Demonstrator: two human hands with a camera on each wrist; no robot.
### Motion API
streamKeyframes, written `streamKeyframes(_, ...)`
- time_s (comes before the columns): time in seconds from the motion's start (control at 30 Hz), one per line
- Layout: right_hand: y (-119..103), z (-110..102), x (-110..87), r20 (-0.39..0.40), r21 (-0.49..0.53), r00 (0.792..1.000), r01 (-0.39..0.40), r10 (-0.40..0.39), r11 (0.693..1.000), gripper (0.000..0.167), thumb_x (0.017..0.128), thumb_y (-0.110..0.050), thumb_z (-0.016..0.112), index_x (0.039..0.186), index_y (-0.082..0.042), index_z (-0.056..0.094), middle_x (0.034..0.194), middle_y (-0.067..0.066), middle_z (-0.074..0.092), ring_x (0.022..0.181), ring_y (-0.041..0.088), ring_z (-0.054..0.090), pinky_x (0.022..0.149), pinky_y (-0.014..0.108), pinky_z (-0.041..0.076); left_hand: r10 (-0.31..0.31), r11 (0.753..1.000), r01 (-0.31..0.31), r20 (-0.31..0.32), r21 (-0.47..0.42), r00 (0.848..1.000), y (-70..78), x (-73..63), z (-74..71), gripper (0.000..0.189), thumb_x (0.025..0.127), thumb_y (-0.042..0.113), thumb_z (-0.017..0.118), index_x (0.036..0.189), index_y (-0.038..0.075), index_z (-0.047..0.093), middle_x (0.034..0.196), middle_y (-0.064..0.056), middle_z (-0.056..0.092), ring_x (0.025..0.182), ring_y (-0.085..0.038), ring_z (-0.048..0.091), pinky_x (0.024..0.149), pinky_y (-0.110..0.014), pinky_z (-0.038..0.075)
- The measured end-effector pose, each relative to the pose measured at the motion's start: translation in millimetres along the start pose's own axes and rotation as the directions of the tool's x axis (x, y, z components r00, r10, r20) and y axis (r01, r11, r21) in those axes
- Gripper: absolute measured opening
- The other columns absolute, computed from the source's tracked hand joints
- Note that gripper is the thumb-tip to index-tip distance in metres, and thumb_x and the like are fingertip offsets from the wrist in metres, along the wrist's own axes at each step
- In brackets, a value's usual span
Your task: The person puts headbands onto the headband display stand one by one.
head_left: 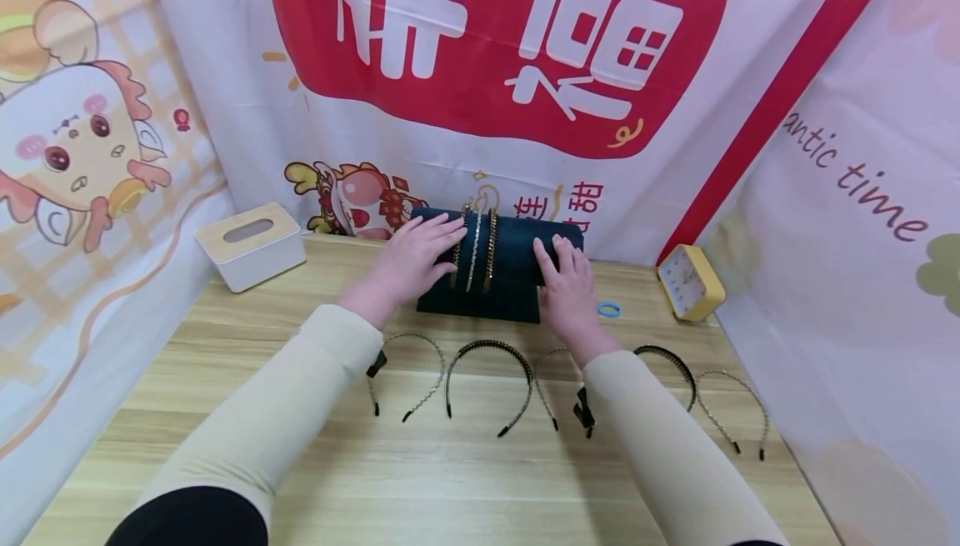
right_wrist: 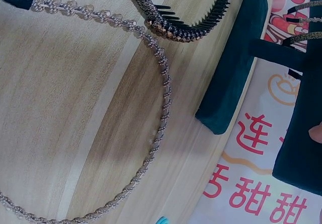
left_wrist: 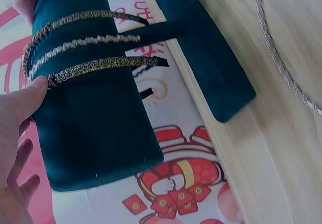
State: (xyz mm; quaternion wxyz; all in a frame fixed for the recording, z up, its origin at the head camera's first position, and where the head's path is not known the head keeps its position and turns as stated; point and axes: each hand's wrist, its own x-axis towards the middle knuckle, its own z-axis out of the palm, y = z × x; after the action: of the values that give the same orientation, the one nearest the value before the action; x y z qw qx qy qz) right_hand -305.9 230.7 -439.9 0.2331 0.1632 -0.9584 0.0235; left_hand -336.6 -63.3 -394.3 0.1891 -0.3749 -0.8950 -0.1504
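Observation:
A dark green velvet display stand with a padded roll and flat base stands at the back of the table. Three hairbands circle the roll: a gold beaded one, a thin silvery one and another gold one. My left hand lies over the roll's left part with fingers extended; a fingertip touches the edge of the nearest gold hairband. My right hand rests on the roll's right end, fingers fairly straight. In the right wrist view only a fingertip shows against the velvet.
Several hairbands lie in a row before the stand, including a black toothed one and a beaded one. A blue ring and a yellow clock are to the right. A tissue box stands left. Printed cloth hangs behind.

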Motion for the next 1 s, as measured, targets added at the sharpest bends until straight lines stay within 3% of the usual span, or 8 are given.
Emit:
streamKeyframes(0.27, -2.0, -0.1, 0.8, -0.013, 0.002, 1.0, 0.007, -0.007, 1.0, 0.083, 0.087, -0.01, 0.071, 0.157, -0.017, 0.027, 0.155, 0.019, 0.025, 0.142, 0.037, 0.022, 0.117, 0.05, 0.016, -0.031, 1.0, 0.031, -0.015, 0.0, 0.999, 10.0, 3.0, 2.1, 0.061, 0.09, 0.025, 0.075, 0.144, 0.009, 0.052, 0.152, -0.006, 0.043, 0.143, -0.025, 0.033, 0.118, -0.047, 0.019)
streamKeyframes(0.4, -3.1, -0.4, 0.8, -0.012, 0.002, 1.0, 0.007, -0.007, 1.0, 0.083, 0.087, -0.01, 0.071, 0.157, -0.018, 0.026, 0.155, 0.019, 0.025, 0.143, 0.037, 0.022, 0.117, 0.05, 0.016, -0.037, 0.998, 0.03, -0.102, -0.062, 0.994, 9.1, -3.2, 0.8, 0.058, 0.088, 0.021, 0.077, 0.14, 0.007, 0.056, 0.149, -0.01, 0.046, 0.139, -0.03, 0.038, 0.115, -0.05, 0.025)
streamKeyframes(0.5, -3.6, -1.0, 0.6, -0.003, 0.006, 1.0, 0.001, -0.001, 1.0, 0.083, 0.088, -0.01, 0.071, 0.157, -0.018, 0.026, 0.156, 0.019, 0.024, 0.143, 0.037, 0.021, 0.118, 0.05, 0.016, -0.054, 0.991, 0.025, -0.226, -0.128, 0.973, 7.8, -14.6, -1.6, 0.045, 0.088, 0.018, 0.078, 0.128, 0.005, 0.065, 0.136, -0.014, 0.056, 0.124, -0.032, 0.053, 0.106, -0.049, 0.04)
streamKeyframes(0.57, -3.7, -1.3, 0.6, -0.002, 0.007, 1.0, -0.002, 0.002, 1.0, 0.084, 0.087, -0.01, 0.071, 0.157, -0.018, 0.026, 0.156, 0.019, 0.024, 0.143, 0.037, 0.021, 0.117, 0.051, 0.016, -0.095, 0.986, 0.049, -0.303, -0.157, 0.948, 7.1, -26.3, -3.6, 0.031, 0.088, 0.017, 0.077, 0.116, 0.004, 0.069, 0.121, -0.013, 0.06, 0.105, -0.03, 0.062, 0.088, -0.043, 0.052)
streamKeyframes(0.7, -3.0, -2.3, 0.7, -0.008, 0.009, 1.0, -0.007, 0.007, 1.0, 0.083, 0.087, -0.008, 0.071, 0.157, -0.017, 0.027, 0.155, 0.02, 0.025, 0.142, 0.037, 0.022, 0.116, 0.052, 0.019, -0.226, 0.967, 0.164, -0.365, -0.192, 0.903, 2.5, -52.0, -4.9, 0.018, 0.091, 0.019, 0.074, 0.094, 0.004, 0.065, 0.096, -0.008, 0.056, 0.078, -0.022, 0.062, 0.053, -0.033, 0.051)
streamKeyframes(0.8, -2.9, -3.3, 0.6, -0.004, 0.018, 1.0, -0.014, 0.014, 1.0, 0.083, 0.087, -0.008, 0.071, 0.157, -0.017, 0.028, 0.155, 0.02, 0.025, 0.142, 0.038, 0.022, 0.116, 0.053, 0.019, -0.335, 0.934, 0.269, -0.317, -0.234, 0.887, -4.6, -67.7, 0.2, 0.017, 0.092, 0.02, 0.072, 0.089, 0.007, 0.062, 0.091, -0.007, 0.056, 0.077, -0.02, 0.062, 0.053, -0.034, 0.05)
streamKeyframes(0.87, -3.1, -3.8, 0.5, 0.004, 0.023, 1.0, -0.019, 0.019, 1.0, 0.082, 0.087, -0.009, 0.071, 0.157, -0.017, 0.027, 0.155, 0.02, 0.025, 0.142, 0.038, 0.021, 0.116, 0.053, 0.019, -0.417, 0.894, 0.345, -0.244, -0.287, 0.876, -11.2, -76.5, 7.8, 0.015, 0.093, 0.019, 0.071, 0.088, 0.008, 0.062, 0.09, -0.006, 0.058, 0.078, -0.021, 0.06, 0.06, -0.037, 0.051)
streamKeyframes(1.0, -3.8, -3.9, 0.0, 0.016, 0.037, 1.0, -0.027, 0.026, 0.999, 0.082, 0.088, -0.009, 0.07, 0.157, -0.018, 0.027, 0.156, 0.019, 0.024, 0.143, 0.038, 0.021, 0.116, 0.053, 0.018, -0.553, 0.778, 0.52, 0.008, -0.353, 0.833, -22.5, -93.1, 33.0, 0.009, 0.095, 0.017, 0.065, 0.094, 0.008, 0.065, 0.094, -0.007, 0.059, 0.084, -0.025, 0.057, 0.072, -0.04, 0.05)
